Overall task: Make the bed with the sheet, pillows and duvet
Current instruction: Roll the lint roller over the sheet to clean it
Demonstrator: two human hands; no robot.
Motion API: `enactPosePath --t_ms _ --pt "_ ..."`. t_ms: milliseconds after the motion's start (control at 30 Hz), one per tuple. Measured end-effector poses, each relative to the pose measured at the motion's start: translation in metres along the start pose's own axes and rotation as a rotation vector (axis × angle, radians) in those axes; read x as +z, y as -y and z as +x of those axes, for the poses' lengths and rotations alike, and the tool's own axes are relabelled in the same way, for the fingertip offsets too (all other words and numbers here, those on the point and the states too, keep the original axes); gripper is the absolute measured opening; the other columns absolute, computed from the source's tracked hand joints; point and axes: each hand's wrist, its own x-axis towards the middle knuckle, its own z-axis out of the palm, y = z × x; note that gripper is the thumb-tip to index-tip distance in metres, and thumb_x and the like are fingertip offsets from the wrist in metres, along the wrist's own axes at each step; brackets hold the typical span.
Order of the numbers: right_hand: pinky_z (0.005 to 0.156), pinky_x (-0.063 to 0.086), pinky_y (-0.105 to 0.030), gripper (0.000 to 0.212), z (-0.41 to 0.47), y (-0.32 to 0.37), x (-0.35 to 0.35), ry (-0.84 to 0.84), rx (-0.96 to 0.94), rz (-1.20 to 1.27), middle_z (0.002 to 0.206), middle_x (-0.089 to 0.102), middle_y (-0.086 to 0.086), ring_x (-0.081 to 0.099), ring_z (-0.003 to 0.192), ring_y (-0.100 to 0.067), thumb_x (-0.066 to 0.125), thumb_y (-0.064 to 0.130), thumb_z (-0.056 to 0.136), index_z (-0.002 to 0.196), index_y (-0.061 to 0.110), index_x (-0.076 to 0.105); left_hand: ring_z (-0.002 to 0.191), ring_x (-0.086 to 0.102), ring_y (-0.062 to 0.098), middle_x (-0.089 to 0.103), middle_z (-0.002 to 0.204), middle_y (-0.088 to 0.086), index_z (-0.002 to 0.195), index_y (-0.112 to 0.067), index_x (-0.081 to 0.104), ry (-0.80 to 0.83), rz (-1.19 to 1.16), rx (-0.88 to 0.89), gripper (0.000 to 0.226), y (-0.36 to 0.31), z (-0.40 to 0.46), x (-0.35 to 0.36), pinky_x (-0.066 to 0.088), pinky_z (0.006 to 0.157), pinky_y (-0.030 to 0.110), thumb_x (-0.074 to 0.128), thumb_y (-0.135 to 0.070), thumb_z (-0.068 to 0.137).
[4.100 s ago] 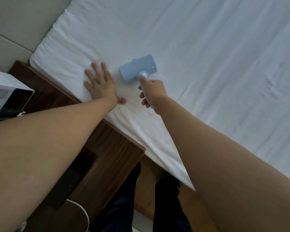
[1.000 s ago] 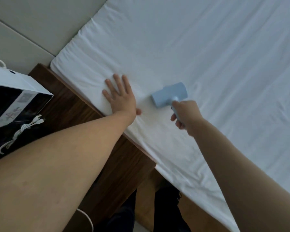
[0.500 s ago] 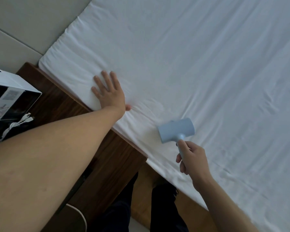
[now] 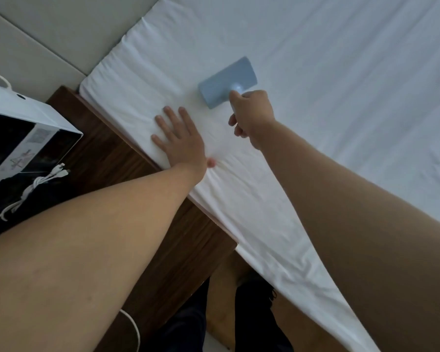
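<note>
Two hands out over the bed, set apart. The left hand (image 4: 179, 138) lies flat, fingers straight and spread, palm pressing the white sheet (image 4: 315, 72) just inside the mattress edge. The right hand (image 4: 250, 114) is curled round the handle of one pale blue tool (image 4: 226, 82), a smooth, block-shaped plastic head resting on the cloth just beyond its knuckles. The sheet is soft cotton-like fabric, stretched across the mattress under both hands, with fine creases fanning out near the left wrist and long faint wrinkles running off to the right. To the left of the left forearm, a dark wood-grain bedside surface (image 4: 127, 158) carries one glossy white-and-black box (image 4: 23, 138) and one bundled white cable (image 4: 41, 181).
</note>
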Motion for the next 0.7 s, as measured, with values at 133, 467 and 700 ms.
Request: enactPosePath --t_ms 133,467,700 --pt "0.039 0.037 -0.019 0.026 0.006 0.006 -0.009 -0.025 0.073 -0.239 0.068 0.069 -0.007 0.05 0.026 -0.012 0.044 0.027 0.092 0.101 0.005 0.056 0.145 -0.012 0.053 -0.021 0.157 0.031 0.151 -0.001 -0.022 0.03 -0.015 0.003 0.152 -0.002 0.002 -0.002 0.015 0.114 0.068 0.078 -0.07 0.059" --pt "0.061 0.054 -0.037 0.035 -0.074 -0.1 -0.049 -0.083 0.137 -0.391 0.068 0.069 -0.014 0.066 0.051 -0.031 0.043 0.032 0.088 0.072 0.004 0.057 0.144 -0.015 0.053 -0.025 0.155 0.032 0.15 -0.001 -0.024 0.066 -0.032 0.014 0.151 -0.003 0.0 -0.007 0.012 0.114 0.069 0.08 -0.066 0.061" --pt "0.059 0.053 -0.041 0.035 -0.121 -0.156 -0.067 -0.125 0.162 -0.302 0.07 0.065 -0.018 0.065 0.064 -0.039 0.044 0.039 0.087 0.069 0.009 0.05 0.145 -0.015 0.052 -0.027 0.155 0.03 0.149 -0.002 -0.026 0.089 -0.013 0.017 0.151 -0.003 -0.004 -0.014 0.012 0.115 0.067 0.08 -0.066 0.062"
